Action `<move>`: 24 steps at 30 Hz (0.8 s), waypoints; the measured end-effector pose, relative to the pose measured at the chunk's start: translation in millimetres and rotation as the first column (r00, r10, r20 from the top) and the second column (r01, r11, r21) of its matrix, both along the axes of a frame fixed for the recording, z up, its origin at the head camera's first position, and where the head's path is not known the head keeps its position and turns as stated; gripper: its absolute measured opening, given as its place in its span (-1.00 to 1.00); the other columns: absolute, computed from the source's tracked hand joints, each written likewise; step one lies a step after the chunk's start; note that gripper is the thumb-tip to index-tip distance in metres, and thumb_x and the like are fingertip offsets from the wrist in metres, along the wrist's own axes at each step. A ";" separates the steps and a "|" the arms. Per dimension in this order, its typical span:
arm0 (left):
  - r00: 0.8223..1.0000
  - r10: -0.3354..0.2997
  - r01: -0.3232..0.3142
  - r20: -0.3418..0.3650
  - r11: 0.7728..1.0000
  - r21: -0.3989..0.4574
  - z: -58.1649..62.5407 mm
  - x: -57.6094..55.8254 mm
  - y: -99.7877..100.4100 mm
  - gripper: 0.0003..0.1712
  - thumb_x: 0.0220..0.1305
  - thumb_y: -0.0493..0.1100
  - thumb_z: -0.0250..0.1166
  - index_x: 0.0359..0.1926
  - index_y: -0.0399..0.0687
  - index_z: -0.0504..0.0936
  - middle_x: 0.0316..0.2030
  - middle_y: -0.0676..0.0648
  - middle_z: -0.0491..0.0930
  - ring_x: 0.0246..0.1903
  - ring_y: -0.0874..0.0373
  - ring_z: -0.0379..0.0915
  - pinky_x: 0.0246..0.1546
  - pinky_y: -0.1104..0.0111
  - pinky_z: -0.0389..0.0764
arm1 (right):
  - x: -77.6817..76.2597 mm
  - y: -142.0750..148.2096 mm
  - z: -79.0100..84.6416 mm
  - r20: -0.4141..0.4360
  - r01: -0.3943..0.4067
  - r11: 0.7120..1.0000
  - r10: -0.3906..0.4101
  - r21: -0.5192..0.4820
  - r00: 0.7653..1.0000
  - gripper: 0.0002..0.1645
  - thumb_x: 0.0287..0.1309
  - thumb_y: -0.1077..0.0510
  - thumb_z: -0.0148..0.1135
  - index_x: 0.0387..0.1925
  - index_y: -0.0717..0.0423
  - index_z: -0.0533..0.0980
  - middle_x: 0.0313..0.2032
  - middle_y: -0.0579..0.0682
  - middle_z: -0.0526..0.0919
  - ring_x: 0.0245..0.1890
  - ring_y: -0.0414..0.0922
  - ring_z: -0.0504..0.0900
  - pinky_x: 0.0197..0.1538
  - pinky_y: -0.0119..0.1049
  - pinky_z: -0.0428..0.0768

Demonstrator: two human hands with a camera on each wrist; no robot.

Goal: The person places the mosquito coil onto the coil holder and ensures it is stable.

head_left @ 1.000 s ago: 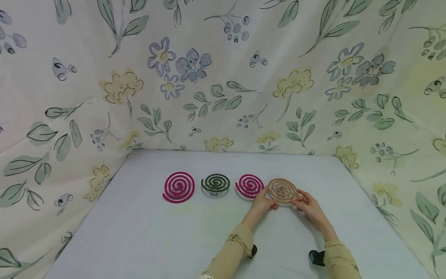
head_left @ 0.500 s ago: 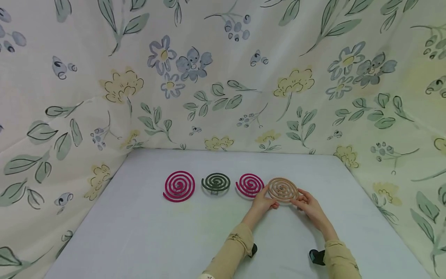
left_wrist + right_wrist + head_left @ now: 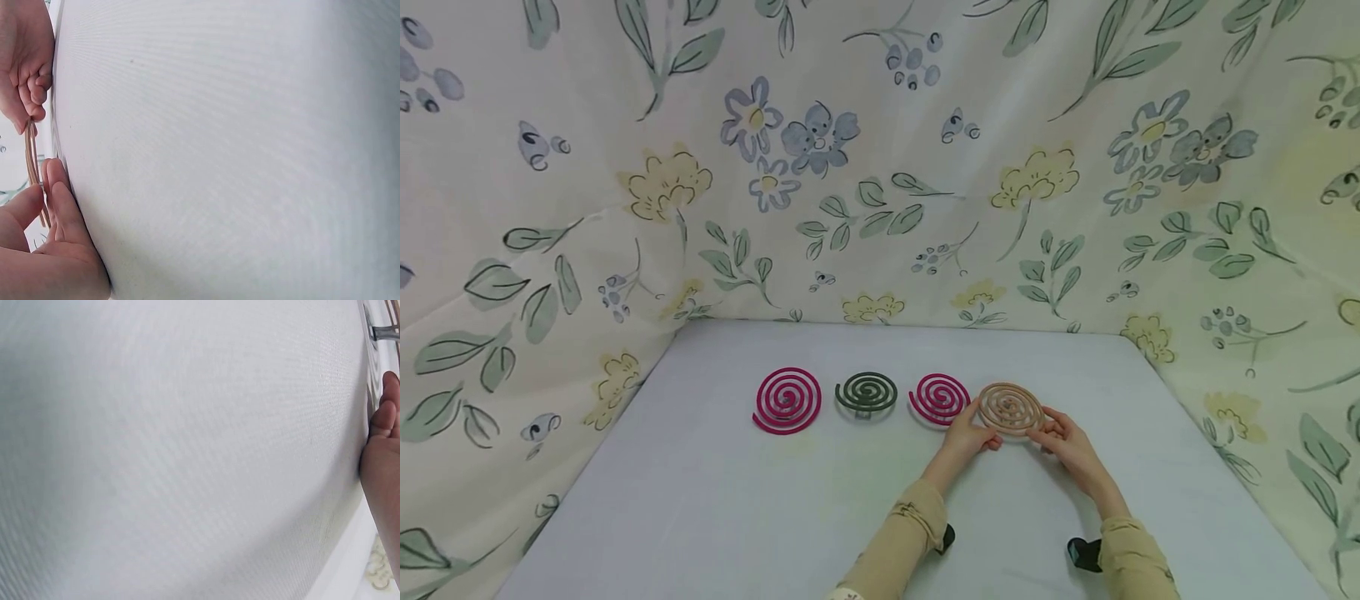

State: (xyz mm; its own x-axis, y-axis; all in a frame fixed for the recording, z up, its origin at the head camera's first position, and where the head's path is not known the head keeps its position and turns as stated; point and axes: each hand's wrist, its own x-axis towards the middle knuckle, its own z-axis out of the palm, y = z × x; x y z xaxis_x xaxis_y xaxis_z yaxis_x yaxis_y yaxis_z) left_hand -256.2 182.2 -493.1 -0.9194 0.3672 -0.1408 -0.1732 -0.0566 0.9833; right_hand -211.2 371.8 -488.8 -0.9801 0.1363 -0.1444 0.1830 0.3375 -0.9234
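A tan mosquito coil (image 3: 1011, 408) lies level at the right end of a row of coils. My left hand (image 3: 964, 437) pinches its left front edge, thumb on top and fingers beneath, as the left wrist view shows with the coil (image 3: 32, 162) edge-on. On the opposite side my right hand (image 3: 1069, 443) pinches the right front edge between thumb and fingers. Just left of it sits a magenta coil (image 3: 938, 396), its lower right edge overlapped by my left fingers in the head view. A small metal stand (image 3: 384, 332) shows below the tan coil in the right wrist view.
Farther left along the row are a dark green coil (image 3: 866, 392) on a small metal stand and a larger magenta coil (image 3: 787, 401). All are on a white table (image 3: 737, 517). Floral cloth (image 3: 880, 167) hangs behind and along both sides of it.
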 end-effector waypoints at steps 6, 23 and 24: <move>0.999 0.002 -0.002 -0.033 1.000 0.003 0.4 1.0 0.7 -0.29 0.18 -0.50 0.16 0.36 -0.32 0.18 -0.42 -0.51 0.61 -0.50 -0.08 0.67 -0.46 0.40 0.62 | 0.4 0.6 -0.8 0.003 -0.004 1.000 0.004 0.014 1.000 -0.11 0.23 0.08 0.20 0.41 0.30 -0.04 -0.29 -0.21 0.45 -0.36 -0.39 0.41 -0.25 -0.46 0.43; 0.999 0.020 -0.021 -0.027 1.000 -0.005 0.1 0.2 2.7 -0.27 0.18 -0.52 0.15 0.37 -0.35 0.14 -0.45 -0.49 0.62 -0.47 -0.10 0.68 -0.40 0.33 0.67 | -0.5 1.2 -3.7 -0.013 -0.002 1.000 0.002 0.013 1.000 -0.11 0.23 0.11 0.20 0.40 0.31 -0.04 -0.27 -0.22 0.47 -0.36 -0.42 0.43 -0.24 -0.47 0.44; 1.000 0.024 -0.024 -0.020 1.000 -0.013 5.1 3.1 1.3 -0.27 0.18 -0.52 0.14 0.37 -0.35 0.14 -0.42 -0.51 0.62 -0.43 -0.15 0.68 -0.37 0.32 0.67 | -0.7 1.3 -3.9 -0.013 -0.001 1.000 0.001 0.012 1.000 -0.11 0.23 0.11 0.20 0.40 0.31 -0.04 -0.27 -0.22 0.47 -0.36 -0.42 0.43 -0.24 -0.47 0.44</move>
